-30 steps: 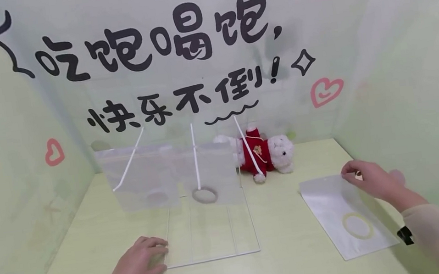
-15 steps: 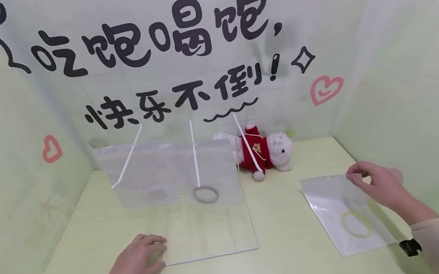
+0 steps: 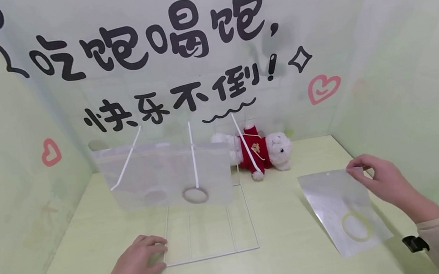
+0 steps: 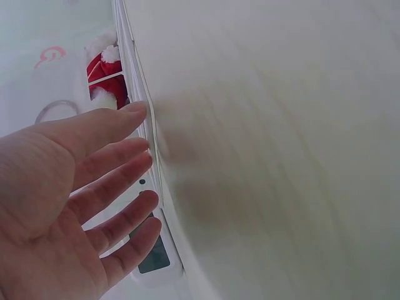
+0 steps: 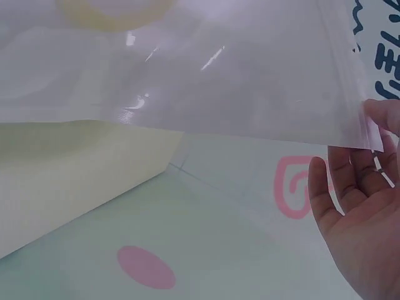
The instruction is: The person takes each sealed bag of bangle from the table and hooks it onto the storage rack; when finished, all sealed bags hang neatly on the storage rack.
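Observation:
In the head view, my left hand point(image 3: 138, 263) rests at the front left corner of a white wire display rack point(image 3: 214, 257). Its fingertips touch the base wire, and the left wrist view shows the fingers point(image 4: 119, 181) fairly straight. Two clear bags hang from the rack's prongs: a left one point(image 3: 133, 176) and a middle one point(image 3: 211, 170) with a dark ring inside. Off to the right, my right hand point(image 3: 383, 178) pinches the top right corner of a clear plastic bag point(image 3: 336, 205) between thumb and fingers. A yellow ring point(image 3: 356, 226) lies in it, and the bag slants upright.
A white plush bear point(image 3: 256, 148) in a red top lies behind the rack's right prong point(image 3: 247, 142), which carries no bag. Printed fabric walls point(image 3: 414, 97) enclose the pale wooden table point(image 3: 284, 221) at the back and sides.
My right hand has raised the bag with the yellow ring from nearly flat to a steeper slant. The middle hanging bag has swung slightly left. My left hand stays at the rack's corner.

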Available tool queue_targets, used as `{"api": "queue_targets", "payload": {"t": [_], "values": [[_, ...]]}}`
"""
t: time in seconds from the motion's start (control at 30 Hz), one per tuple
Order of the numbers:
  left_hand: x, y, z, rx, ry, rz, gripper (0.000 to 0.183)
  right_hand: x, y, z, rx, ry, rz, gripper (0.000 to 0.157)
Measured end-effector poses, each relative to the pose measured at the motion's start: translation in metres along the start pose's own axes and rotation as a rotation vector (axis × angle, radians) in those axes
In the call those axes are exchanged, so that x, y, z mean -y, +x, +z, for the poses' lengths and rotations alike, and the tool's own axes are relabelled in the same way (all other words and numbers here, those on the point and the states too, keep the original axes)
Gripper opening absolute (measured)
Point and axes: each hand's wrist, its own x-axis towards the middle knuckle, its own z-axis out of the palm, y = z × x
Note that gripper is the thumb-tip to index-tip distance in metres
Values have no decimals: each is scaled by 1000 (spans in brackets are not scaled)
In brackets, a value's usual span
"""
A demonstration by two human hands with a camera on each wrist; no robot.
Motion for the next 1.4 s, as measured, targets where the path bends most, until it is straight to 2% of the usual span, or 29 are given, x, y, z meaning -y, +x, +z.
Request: {"api": "queue_targets", "payload": {"t": [0.27, 0.6, 0.87, 1.17, 1.33, 1.4], "values": [[-1, 0, 0, 0, 2, -6, 34, 17, 8, -3, -56, 24, -68, 21], [-3, 0, 0, 4, 1, -13, 34, 37, 11, -12, -89, 50, -102, 29], [-4, 0, 0, 15, -2, -16, 33, 55, 16, -20, -84, 66, -204, 36], [-4, 1, 0, 4, 3, -14, 32, 82, 23, -27, -73, 111, -272, 43], [-5, 0, 0, 8, 2, -17, 32, 97, 27, -24, -94, 161, -347, 41], [-5, 0, -1, 5, 6, -23, 32, 103, 31, -23, -102, 203, -381, 34]]}}
